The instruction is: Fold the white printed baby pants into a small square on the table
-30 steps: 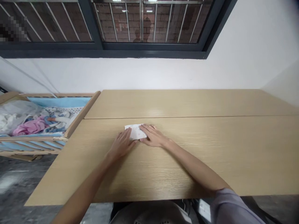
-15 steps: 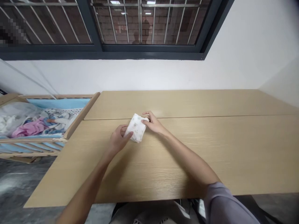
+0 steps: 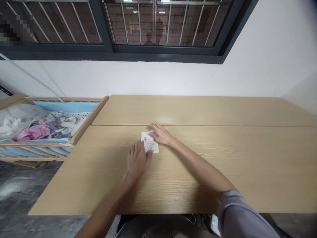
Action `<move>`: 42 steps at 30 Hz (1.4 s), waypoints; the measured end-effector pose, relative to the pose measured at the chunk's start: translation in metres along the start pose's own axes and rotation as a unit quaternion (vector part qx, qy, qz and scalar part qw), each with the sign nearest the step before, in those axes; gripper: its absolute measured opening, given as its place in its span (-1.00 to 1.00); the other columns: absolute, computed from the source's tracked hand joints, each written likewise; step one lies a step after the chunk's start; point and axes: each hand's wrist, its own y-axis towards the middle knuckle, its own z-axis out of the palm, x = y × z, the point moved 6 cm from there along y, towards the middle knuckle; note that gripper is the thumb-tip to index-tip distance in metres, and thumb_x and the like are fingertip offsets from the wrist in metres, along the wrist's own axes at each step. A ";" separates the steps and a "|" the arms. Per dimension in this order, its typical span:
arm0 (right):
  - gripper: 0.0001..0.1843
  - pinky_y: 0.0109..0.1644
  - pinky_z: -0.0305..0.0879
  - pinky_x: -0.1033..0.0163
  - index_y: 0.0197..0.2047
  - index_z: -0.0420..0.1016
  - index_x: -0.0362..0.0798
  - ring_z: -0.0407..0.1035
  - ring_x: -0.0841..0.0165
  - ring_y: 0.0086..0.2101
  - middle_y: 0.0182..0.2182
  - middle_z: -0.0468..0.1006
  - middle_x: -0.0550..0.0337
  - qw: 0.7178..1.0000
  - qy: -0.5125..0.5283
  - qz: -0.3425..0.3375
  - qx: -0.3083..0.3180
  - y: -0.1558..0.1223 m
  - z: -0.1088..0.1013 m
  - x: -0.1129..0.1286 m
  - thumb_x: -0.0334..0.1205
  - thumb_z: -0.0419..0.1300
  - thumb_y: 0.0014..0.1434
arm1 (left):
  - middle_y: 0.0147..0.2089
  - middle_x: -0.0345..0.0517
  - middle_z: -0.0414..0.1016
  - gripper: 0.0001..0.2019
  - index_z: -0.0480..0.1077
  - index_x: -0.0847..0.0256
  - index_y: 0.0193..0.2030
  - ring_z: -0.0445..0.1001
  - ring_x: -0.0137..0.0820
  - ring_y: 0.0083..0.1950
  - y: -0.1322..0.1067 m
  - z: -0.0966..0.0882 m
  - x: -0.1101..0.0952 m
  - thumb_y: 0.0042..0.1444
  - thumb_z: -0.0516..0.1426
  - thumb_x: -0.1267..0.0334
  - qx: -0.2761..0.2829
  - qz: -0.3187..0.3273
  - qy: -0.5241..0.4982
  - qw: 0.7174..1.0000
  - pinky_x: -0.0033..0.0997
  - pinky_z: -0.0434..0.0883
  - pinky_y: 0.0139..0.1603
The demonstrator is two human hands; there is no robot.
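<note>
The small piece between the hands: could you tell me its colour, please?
The small piece is white with printed marks, clearest in the head view.

The worktop (image 3: 223, 165) looks like grained wood with a satin sheen. The square (image 3: 150, 144) is matt, paper or cloth; which of them I cannot tell. The cot (image 3: 90, 117) is smooth wood, its lining (image 3: 66, 106) matt cloth; the bag (image 3: 27, 113) in it is crinkled, see-through plastic. The bars (image 3: 154, 26) are shiny metal, the window frame (image 3: 163, 57) smooth, the wall (image 3: 188, 79) matt, the floor (image 3: 22, 188) glossy, the sleeve (image 3: 241, 213) matt cloth.
</note>
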 end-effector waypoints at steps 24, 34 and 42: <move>-0.37 0.53 -0.34 0.01 0.53 -0.06 0.09 -0.22 0.31 0.46 0.50 -0.07 0.19 0.973 -0.119 -0.097 0.171 0.023 0.034 -0.031 0.06 -0.17 0.48 | 0.43 0.41 0.20 -0.36 0.18 0.19 0.44 0.28 0.25 0.37 -0.039 0.047 -0.022 0.34 0.01 -0.10 -0.008 0.079 0.121 0.989 0.21 0.37 0.19; -0.35 0.43 -0.05 -0.14 0.45 0.15 -0.10 0.02 0.07 0.39 0.40 0.18 -0.14 0.993 -0.107 0.034 0.020 0.016 -0.007 -0.038 0.09 -0.17 0.47 | 0.10 0.25 0.51 -0.54 0.39 0.24 0.14 0.49 0.00 0.07 -0.001 0.003 0.014 0.38 -0.09 -0.03 0.021 -0.012 0.116 0.993 -0.02 0.43 0.02; -0.73 0.03 0.30 0.18 0.02 0.52 -0.09 0.40 0.29 -0.13 -0.10 0.49 0.04 0.998 -0.011 0.053 0.019 0.000 0.006 -0.017 -0.18 0.22 0.30 | -0.05 0.31 0.60 -0.54 0.46 0.32 -0.09 0.58 0.01 -0.01 0.047 0.014 0.029 0.35 -0.08 -0.02 0.093 -0.044 0.110 0.989 -0.10 0.43 -0.02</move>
